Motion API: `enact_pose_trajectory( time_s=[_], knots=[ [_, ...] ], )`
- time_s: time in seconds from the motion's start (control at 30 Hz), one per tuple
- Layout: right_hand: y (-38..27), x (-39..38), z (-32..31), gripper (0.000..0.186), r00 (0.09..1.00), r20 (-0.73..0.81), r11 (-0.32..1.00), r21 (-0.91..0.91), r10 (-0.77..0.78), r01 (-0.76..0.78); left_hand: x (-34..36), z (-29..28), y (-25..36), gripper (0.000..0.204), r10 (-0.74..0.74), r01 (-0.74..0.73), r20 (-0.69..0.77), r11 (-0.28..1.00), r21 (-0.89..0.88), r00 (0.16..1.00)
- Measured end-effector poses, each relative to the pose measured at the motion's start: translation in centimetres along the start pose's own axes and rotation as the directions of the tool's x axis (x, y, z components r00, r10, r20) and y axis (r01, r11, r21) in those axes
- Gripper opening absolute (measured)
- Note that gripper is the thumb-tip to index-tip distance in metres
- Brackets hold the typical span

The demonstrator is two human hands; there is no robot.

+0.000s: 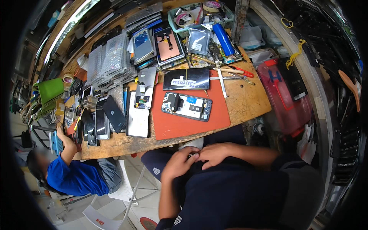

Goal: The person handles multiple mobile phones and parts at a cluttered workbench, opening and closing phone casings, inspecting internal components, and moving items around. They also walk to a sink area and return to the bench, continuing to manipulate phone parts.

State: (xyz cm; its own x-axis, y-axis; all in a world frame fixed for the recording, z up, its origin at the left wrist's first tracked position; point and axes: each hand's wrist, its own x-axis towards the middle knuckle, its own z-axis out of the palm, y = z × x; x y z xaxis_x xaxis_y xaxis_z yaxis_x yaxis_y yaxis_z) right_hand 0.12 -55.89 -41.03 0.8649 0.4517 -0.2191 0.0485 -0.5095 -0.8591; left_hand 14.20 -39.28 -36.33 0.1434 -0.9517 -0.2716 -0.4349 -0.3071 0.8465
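Note:
My left hand (180,163) and my right hand (212,156) meet in my lap, below the bench's front edge, fingers curled together around something too small and hidden to make out. Above them on the orange-red mat (188,130) lies an opened phone (186,107) with its internal boards showing. Behind it sits a black screen (186,79) with a handwritten white label. Left of the mat are a disassembled phone part (145,86) with a flex cable and a white panel (137,122).
The wooden bench (253,99) carries bubble-wrapped stacks (107,61), several phones (114,111), tools (237,73), a blue cylinder (223,40) and a basket (172,17). A red case (283,111) stands at the right. A co-worker in blue (76,176) leans on the bench at left.

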Motion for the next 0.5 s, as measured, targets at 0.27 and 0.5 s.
enact_pose_trajectory(
  time_s=[0.27, 0.5],
  knots=[
    [-6.8, -6.8, -12.9, 0.017, 0.579, -0.812, 0.972, -0.185, -0.067, -0.147, 10.9, -16.2, 8.4, 0.025, 0.154, -0.503, -0.882, 0.858, -0.104, 0.445],
    [-1.5, -3.2, -24.4, 0.027, 0.545, -0.815, 0.825, -0.437, -0.196, -0.358, 21.0, -15.2, 8.4, 0.041, 0.141, -0.716, -0.980, 0.698, -0.004, 0.143]
  ],
)
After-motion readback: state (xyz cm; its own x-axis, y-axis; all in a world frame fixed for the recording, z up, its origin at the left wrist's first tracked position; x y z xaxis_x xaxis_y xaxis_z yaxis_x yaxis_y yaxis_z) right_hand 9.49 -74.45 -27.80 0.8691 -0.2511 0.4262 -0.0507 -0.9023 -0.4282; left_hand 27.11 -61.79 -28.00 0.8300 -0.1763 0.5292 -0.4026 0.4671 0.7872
